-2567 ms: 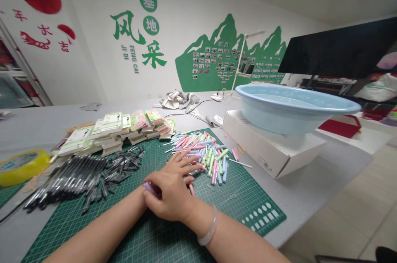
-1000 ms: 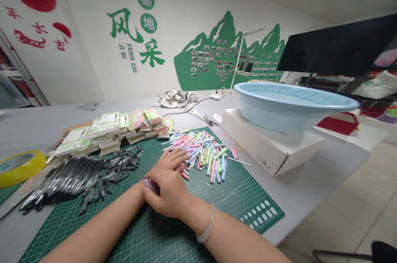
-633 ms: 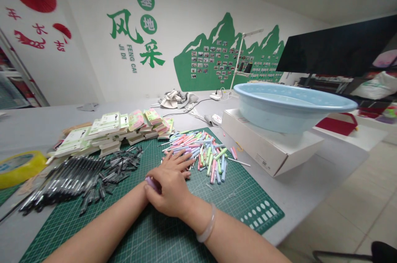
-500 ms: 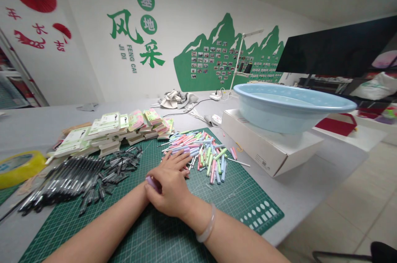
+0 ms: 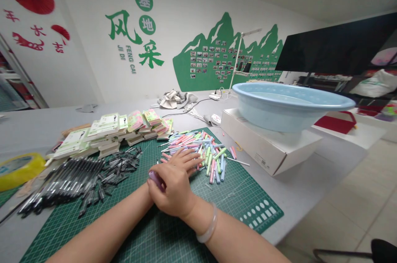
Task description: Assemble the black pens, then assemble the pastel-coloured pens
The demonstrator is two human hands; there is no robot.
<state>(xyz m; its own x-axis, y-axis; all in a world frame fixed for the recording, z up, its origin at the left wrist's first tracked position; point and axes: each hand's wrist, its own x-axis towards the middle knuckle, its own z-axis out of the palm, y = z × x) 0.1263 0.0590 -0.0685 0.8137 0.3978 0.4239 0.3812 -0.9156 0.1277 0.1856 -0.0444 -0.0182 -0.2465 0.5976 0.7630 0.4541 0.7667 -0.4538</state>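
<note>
Both forearms cross over a green cutting mat (image 5: 235, 197). My left hand (image 5: 186, 158) reaches out from under the right one, its fingers stretched flat on the near edge of a pile of pastel pen barrels (image 5: 207, 151). My right hand (image 5: 172, 190), a pale bracelet on its wrist, lies over the back of the left hand. Its fingers curl round a small purple pen piece (image 5: 154, 177) that shows at its left edge.
A heap of black pen refills and parts (image 5: 74, 178) lies left on the mat, with stacked card packs (image 5: 108, 130) behind. A yellow tape roll (image 5: 18, 168) sits far left. A light blue basin (image 5: 288, 106) rests on a white box (image 5: 266, 143) at the right.
My left fingers have slid a little back and forth over the near edge of the coloured pile. The right hand stays over it with the purple piece.
</note>
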